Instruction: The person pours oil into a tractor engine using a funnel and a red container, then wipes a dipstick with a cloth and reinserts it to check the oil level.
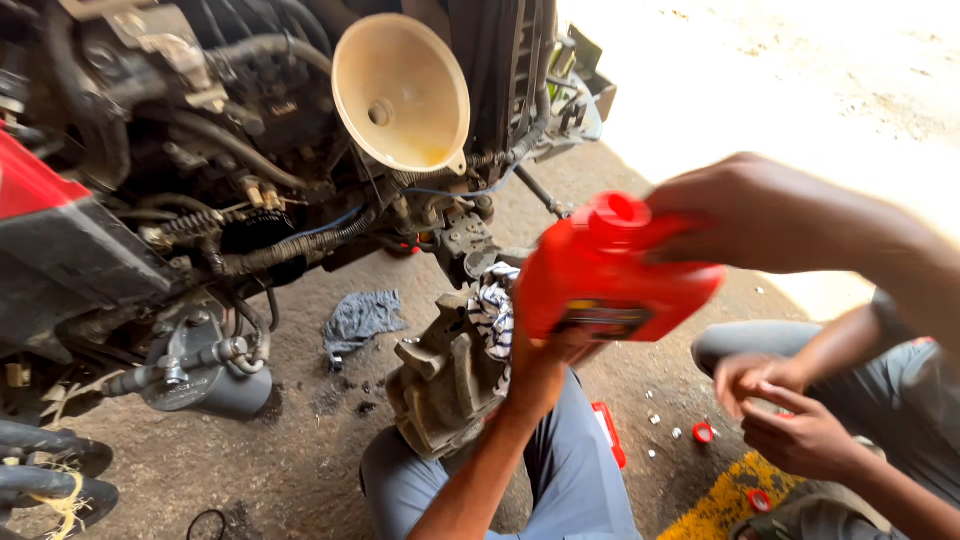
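One cream funnel (400,92) sits tilted in the engine (230,150), a little yellow liquid pooled in its bowl. Below and right of the funnel, the left hand (545,355) grips one red bottle (610,268) from beneath; the right hand (730,210) is closed over its top. Right of the bottle, another person's two hands (785,410) are together.

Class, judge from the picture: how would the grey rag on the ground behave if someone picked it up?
The grey rag lies crumpled in folds on the ground, so it is probably floppy and light. Dark spots beside it suggest it may be oily, perhaps slippery. It seems unlikely to roll or break.
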